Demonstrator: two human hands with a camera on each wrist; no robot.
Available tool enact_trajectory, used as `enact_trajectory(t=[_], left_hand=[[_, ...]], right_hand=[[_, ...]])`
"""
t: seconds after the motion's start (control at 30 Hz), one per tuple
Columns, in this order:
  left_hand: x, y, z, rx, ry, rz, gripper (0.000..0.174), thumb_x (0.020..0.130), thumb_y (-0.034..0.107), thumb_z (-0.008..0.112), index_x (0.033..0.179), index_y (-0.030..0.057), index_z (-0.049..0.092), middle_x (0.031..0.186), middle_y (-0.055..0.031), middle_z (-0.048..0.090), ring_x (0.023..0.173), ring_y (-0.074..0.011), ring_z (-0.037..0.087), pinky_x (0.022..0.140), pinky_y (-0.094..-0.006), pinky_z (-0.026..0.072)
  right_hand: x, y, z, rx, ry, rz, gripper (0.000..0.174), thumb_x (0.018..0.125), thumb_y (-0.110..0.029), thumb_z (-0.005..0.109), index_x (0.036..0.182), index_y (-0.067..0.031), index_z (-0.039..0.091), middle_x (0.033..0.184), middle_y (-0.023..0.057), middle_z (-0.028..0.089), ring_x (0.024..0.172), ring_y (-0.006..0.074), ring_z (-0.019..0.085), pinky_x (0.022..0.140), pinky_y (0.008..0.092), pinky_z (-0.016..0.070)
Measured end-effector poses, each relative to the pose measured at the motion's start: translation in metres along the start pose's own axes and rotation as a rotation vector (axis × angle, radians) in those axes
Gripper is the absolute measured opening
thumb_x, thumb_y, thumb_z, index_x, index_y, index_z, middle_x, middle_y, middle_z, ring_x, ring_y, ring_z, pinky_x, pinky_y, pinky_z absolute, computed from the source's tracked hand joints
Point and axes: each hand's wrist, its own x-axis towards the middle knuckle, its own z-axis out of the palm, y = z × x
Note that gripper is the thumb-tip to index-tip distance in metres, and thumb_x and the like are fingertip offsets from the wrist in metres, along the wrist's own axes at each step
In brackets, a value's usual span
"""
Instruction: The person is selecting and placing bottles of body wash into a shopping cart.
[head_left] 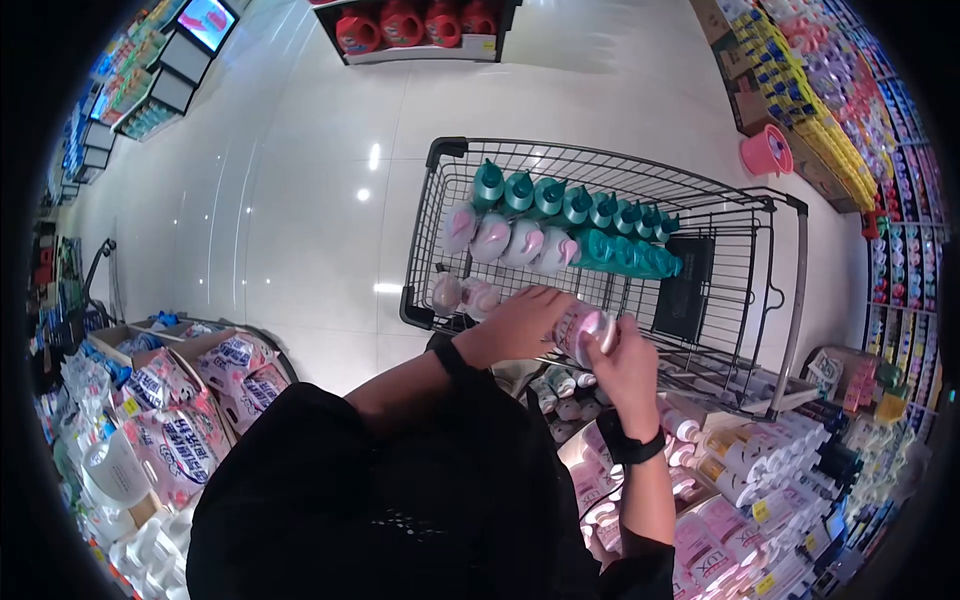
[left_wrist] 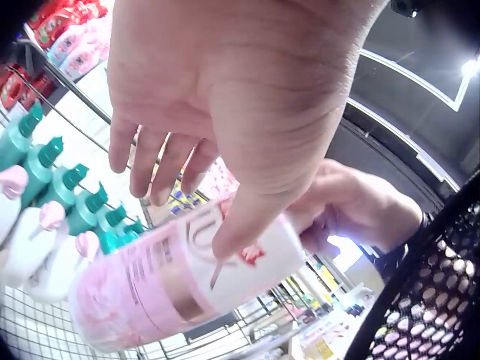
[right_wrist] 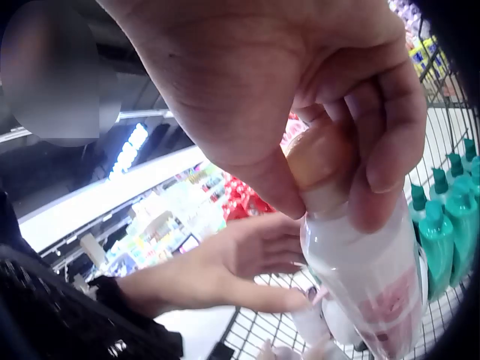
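Note:
Over the near side of the shopping cart [head_left: 418,235], a pink-and-white Lux body wash bottle [left_wrist: 172,277] lies tilted between the two hands. My right hand [head_left: 627,368] grips it by the capped neck, thumb on one side and fingers curled round the other. Alongside the bottle is my left hand [head_left: 522,322], its fingers extended and its thumb over the label in the left wrist view. Inside the cart stand a row of green pump bottles [head_left: 549,196], a row of white bottles with pink tops [head_left: 492,238], and pink bottles [head_left: 447,292] nearest me.
Shelves of Lux bottles [head_left: 710,545] stand close at the lower right. Bagged detergent [head_left: 175,450] fills bins at the left. Red jugs [head_left: 400,25] sit on a display beyond the cart, and a pink bucket [head_left: 766,150] stands by the right-hand shelving.

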Motion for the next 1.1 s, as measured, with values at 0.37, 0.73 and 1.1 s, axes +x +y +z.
enact_trajectory(t=[0.37,0.73,1.1], left_hand=[[-0.153,-0.146,-0.143,0.332,0.451,-0.828,0.074,0.075,0.027,0.078,0.131,-0.0058,0.042,0.122,-0.0242,0.054,0.119,-0.0388,0.051,0.1,-0.0454,0.0419],[-0.154,-0.121,-0.068,0.141,0.419,-0.694,0.05,0.08,0.013,0.068,0.122,-0.0036,0.047,0.106,-0.0246,0.06,0.102,-0.0411,0.059,0.087,-0.0465,0.0493],[-0.135,-0.101,-0.049,0.196,0.45,-0.7,0.047,0.078,0.01,0.068,0.118,-0.003,0.048,0.101,-0.0238,0.061,0.097,-0.0414,0.06,0.084,-0.0478,0.0501]], right_hand=[[0.082,-0.074,0.183,-0.241,-0.166,0.06,0.046,0.078,-0.029,0.073,0.099,0.0078,0.057,0.082,0.0276,0.069,0.081,0.0442,0.069,0.076,0.0494,0.0561],[0.062,0.007,0.239,0.076,-0.378,0.362,0.043,0.079,-0.038,0.071,0.074,0.0043,0.072,0.063,0.015,0.07,0.063,0.0259,0.073,0.068,0.0348,0.058],[0.068,0.016,0.227,-0.04,-0.626,0.212,0.05,0.075,-0.042,0.076,0.094,0.004,0.072,0.083,0.0186,0.073,0.076,0.0292,0.073,0.073,0.0387,0.0555]])
